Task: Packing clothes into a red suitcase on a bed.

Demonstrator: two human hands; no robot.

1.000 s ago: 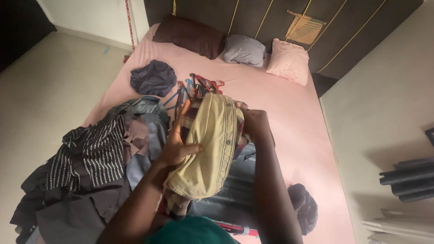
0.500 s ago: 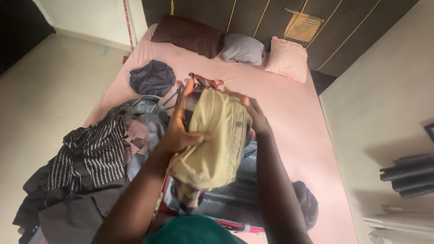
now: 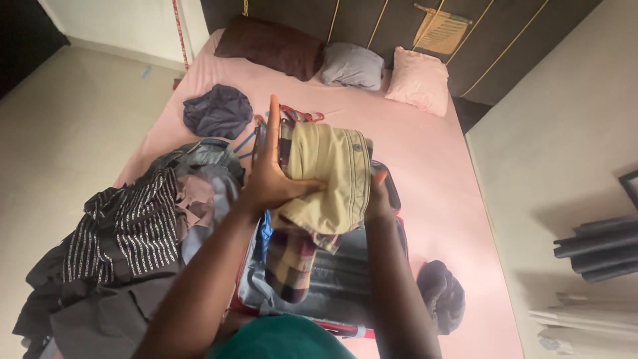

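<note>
1. My left hand (image 3: 276, 179) has its thumb clamped on the khaki pants (image 3: 329, 176), fingers (image 3: 272, 126) straight.
2. My right hand (image 3: 377, 199) grips their right edge.
3. Pants are held over the open suitcase (image 3: 345, 279) on the bed (image 3: 425, 159), clothes pile (image 3: 133, 226) left.

My left hand (image 3: 274, 181) and right hand (image 3: 377, 201) gripping folded khaki trousers (image 3: 330, 174) with a plaid garment (image 3: 292, 256) beneath, above an open suitcase (image 3: 332, 282) on the pink bed (image 3: 425, 159), clothes pile (image 3: 133, 233) at left, hangers (image 3: 299, 114) beyond
</note>
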